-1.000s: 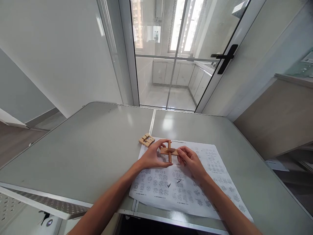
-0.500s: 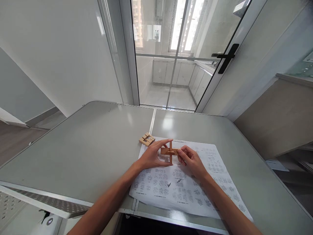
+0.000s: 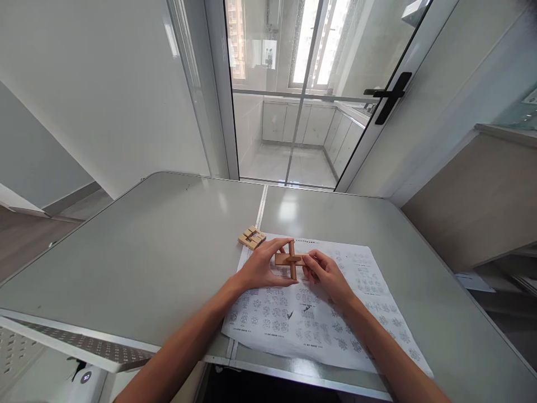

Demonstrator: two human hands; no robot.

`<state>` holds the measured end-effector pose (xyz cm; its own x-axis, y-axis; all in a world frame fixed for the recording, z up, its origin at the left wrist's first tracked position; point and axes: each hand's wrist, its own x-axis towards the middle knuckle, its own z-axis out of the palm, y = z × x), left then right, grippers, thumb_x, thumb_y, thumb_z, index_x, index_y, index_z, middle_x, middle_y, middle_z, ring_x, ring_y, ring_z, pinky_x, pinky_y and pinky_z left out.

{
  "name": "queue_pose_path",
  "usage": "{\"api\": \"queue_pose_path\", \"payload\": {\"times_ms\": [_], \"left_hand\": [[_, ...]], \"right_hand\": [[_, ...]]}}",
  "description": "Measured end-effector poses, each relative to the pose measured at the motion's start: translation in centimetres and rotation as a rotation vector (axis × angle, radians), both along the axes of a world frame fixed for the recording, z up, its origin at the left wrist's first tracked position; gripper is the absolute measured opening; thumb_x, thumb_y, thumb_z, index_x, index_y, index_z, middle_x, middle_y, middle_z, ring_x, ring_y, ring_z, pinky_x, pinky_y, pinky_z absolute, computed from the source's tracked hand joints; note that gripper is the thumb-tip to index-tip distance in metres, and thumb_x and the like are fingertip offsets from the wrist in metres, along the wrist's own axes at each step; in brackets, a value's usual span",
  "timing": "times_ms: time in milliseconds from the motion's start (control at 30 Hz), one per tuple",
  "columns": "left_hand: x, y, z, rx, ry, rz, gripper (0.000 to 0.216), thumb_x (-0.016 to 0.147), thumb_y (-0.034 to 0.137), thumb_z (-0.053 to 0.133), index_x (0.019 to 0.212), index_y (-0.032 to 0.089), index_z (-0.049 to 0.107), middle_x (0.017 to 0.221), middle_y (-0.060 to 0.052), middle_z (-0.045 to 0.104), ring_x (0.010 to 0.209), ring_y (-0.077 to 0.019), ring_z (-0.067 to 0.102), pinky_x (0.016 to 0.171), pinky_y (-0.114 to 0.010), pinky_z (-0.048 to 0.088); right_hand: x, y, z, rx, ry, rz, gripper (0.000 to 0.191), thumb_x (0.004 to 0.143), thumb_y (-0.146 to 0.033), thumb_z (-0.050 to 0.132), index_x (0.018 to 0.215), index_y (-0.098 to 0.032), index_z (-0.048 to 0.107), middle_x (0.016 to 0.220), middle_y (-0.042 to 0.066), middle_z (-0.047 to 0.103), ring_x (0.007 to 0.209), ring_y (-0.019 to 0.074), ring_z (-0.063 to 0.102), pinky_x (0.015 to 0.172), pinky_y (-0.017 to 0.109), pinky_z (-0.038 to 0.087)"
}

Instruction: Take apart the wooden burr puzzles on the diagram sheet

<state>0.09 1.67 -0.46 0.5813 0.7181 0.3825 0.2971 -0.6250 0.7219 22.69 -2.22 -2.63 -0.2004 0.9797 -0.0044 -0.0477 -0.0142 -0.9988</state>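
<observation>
Cross (image 3: 291, 259) held over paper (image 3: 335, 330)

We pinch the cross from both sides, left hand (image 3: 262, 267) closed on one end, right hand (image 3: 325, 272) on the other, probably so neither bar slips. It hangs just above the paper: two tan wooden bars, interlocked. Spare wooden pieces (image 3: 251, 237) lie nearby on the table (image 3: 146, 263).

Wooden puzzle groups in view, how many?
2. One cross-shaped assembly held between the left hand and right hand over the printed sheet; one small cluster on the table by the sheet's far left corner. Bars inside each may be hidden.
</observation>
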Motion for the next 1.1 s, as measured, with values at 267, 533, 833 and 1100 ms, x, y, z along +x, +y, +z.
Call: {"api": "queue_pose_path", "payload": {"times_ms": [267,533,833,1100], "left_hand": [[0.07,0.18,-0.34,-0.032,0.0,0.046,0.088,0.067,0.049,0.092,0.144,0.023,0.056,0.126,-0.01,0.071,0.105,-0.0268,0.067,0.097,-0.043,0.054],[0.05,0.2,-0.23,-0.218,-0.034,0.1,0.082,0.071,0.049,0.09,0.142,0.021,0.06,0.135,-0.011,0.069,0.123,-0.0302,0.064,0.108,-0.044,0.052],[-0.08,0.33,-0.29,-0.234,-0.022,0.113,0.08,0.067,0.049,0.092,0.136,0.02,0.063,0.131,-0.012,0.07,0.119,-0.0305,0.066,0.105,-0.045,0.053],[0.17,0.44,-0.05,-0.254,-0.07,0.116,0.065,0.073,0.045,0.088,0.129,0.021,0.067,0.124,-0.009,0.073,0.109,-0.0272,0.07,0.098,-0.041,0.057]], "right_hand": [[-0.03,0.08,-0.52,0.001,-0.007,-0.008,0.043,0.093,-0.06,0.069,0.111,-0.022,0.062,0.071,-0.003,0.06,0.054,0.0108,0.046,0.053,0.026,0.037],[0.24,-0.23,-0.4,0.053,-0.087,-0.009,0.043,0.095,-0.056,0.069,0.119,-0.021,0.067,0.074,-0.001,0.059,0.06,0.0134,0.05,0.058,0.029,0.044],[-0.18,-0.56,-0.67,0.094,-0.129,-0.063,0.042,0.097,-0.055,0.066,0.121,-0.021,0.067,0.083,0.002,0.065,0.063,0.0141,0.051,0.06,0.029,0.045],[-0.24,-0.42,-0.65,0.074,-0.102,-0.076,0.045,0.096,-0.058,0.066,0.12,-0.02,0.065,0.087,0.003,0.066,0.062,0.0138,0.048,0.059,0.029,0.042]]}}
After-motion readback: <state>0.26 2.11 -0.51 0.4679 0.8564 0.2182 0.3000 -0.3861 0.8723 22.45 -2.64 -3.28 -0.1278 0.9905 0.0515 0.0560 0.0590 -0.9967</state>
